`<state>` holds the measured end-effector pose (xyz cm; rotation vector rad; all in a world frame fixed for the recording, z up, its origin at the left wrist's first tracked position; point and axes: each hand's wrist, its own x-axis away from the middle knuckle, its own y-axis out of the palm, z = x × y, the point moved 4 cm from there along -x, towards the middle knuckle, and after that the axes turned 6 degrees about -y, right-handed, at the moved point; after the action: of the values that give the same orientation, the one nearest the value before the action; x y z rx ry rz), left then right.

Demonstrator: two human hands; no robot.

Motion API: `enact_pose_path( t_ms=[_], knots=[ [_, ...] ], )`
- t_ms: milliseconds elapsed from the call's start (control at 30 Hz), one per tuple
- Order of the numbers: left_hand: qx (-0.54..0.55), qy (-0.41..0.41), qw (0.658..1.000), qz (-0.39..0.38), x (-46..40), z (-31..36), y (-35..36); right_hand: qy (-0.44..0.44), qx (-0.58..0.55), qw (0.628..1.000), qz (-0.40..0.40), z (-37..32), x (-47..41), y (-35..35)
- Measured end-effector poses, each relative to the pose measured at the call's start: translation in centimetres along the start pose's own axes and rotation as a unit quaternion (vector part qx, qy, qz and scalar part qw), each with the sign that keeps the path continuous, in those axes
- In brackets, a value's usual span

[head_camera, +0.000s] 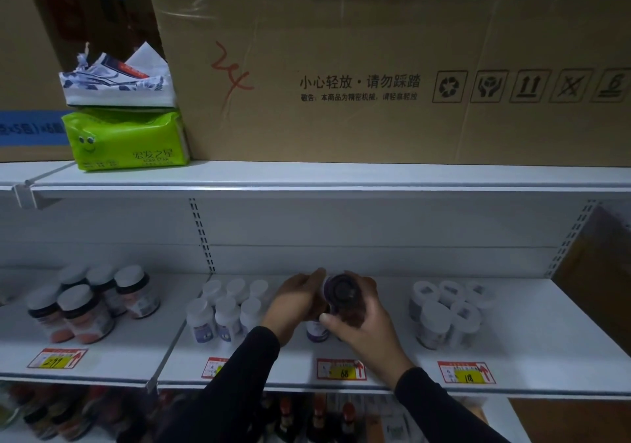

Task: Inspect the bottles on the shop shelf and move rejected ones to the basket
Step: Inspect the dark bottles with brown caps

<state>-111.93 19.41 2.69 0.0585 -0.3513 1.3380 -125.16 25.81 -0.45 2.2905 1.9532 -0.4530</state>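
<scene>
Both my hands hold a dark purple bottle tipped so its round bottom faces me, above the middle of the white shelf. My left hand grips its left side and my right hand wraps its right side. Just below my hands stands another purple-labelled bottle, partly hidden. A group of white-capped bottles stands to the left, and pale white-capped bottles stand to the right. No basket is in view.
Dark jars with white lids stand at the far left. Red and yellow price tags line the shelf edge. On the upper shelf sit a large cardboard box and a green tissue pack. More bottles fill the shelf below.
</scene>
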Motion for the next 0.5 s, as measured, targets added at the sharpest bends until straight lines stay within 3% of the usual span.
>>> enact_pose_path(
  t_ms=[267, 400, 500],
  knots=[
    [0.023, -0.015, 1.0, -0.005, -0.1, -0.3, -0.3, -0.004, -0.002, 1.0, -0.006, -0.3, 0.1, 0.2],
    [0.028, 0.042, 0.999, 0.003, 0.1, 0.7, -1.0, 0.004, -0.018, 1.0, -0.011, -0.4, 0.1, 0.2],
    [0.002, 0.098, 0.995, -0.034, 0.6, 1.8, -1.0, 0.002, -0.015, 1.0, -0.022, -0.3, -0.1, 0.3]
  ],
)
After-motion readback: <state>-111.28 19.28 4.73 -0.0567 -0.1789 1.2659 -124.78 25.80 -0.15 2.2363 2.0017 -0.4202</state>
